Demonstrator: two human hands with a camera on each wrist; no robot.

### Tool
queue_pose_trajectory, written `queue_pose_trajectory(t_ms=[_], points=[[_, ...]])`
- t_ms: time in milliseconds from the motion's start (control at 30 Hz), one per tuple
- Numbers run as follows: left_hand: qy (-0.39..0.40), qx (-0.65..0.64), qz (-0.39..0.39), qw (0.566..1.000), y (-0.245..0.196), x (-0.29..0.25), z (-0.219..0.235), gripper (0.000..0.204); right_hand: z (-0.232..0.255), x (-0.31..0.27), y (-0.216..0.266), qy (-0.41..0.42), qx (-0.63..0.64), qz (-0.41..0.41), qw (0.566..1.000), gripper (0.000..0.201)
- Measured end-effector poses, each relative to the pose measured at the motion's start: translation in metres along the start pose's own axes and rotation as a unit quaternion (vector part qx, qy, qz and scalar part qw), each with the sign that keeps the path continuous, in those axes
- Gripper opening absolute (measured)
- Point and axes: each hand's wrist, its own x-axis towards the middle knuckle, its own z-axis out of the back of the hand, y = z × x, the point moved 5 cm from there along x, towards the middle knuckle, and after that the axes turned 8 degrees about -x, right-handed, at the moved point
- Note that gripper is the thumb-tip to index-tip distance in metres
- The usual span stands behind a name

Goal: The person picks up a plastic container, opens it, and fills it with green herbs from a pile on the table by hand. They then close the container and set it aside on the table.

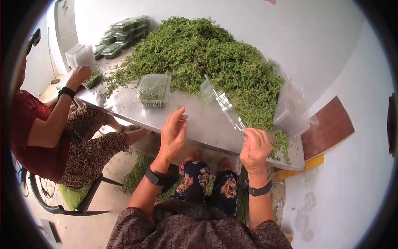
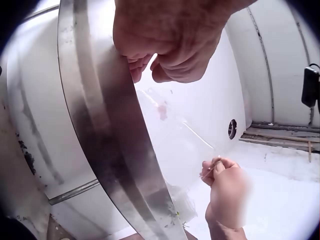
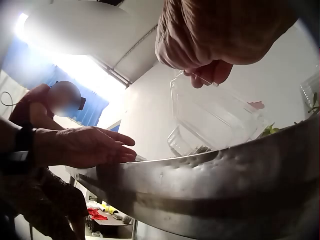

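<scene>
My right hand (image 1: 256, 149) pinches one corner of an empty clear plastic clamshell box (image 1: 224, 101) and holds it up at the table's near side. The box hangs tilted in front of a big heap of leafy green stems (image 1: 207, 54); in the right wrist view its clear walls (image 3: 212, 112) show below the fingers. My left hand (image 1: 173, 135) is in front of the table edge, fingers loosely extended and holding nothing. Beyond it on the table sits a clear clamshell box with greens inside (image 1: 152, 91).
Filled boxes (image 1: 124, 31) are stacked at the back left of the metal table (image 1: 128, 103). Empty clear boxes (image 1: 290, 110) stand at the right end by a brown board (image 1: 329, 128). A seated person (image 1: 45, 128) works at the left, near another stack of clear boxes (image 1: 81, 56).
</scene>
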Motion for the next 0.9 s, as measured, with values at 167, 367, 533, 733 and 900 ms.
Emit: queue_pose_trajectory(t_ms=[167,367,533,733,900], points=[[0.017,-0.046,0.032,0.998,0.002,0.007,-0.011,0.04,-0.002,-0.013,0.001,0.047,0.003,-0.01,0.999,0.027],[0.054,-0.183,0.072,0.979,-0.028,-0.01,-0.051,0.05,0.0,-0.002,0.027,0.063,0.018,0.003,0.998,0.023],[0.103,-0.085,0.008,0.991,-0.033,-0.038,-0.063,0.096,0.001,0.015,0.043,0.024,0.053,-0.004,0.998,0.024],[0.058,-0.032,-0.048,0.997,-0.051,-0.042,-0.071,0.099,-0.01,0.034,0.08,0.027,0.084,-0.005,0.996,0.026],[0.007,0.011,0.016,1.0,-0.039,-0.039,-0.069,0.076,-0.022,0.037,0.096,0.042,0.069,0.006,0.997,0.029]])
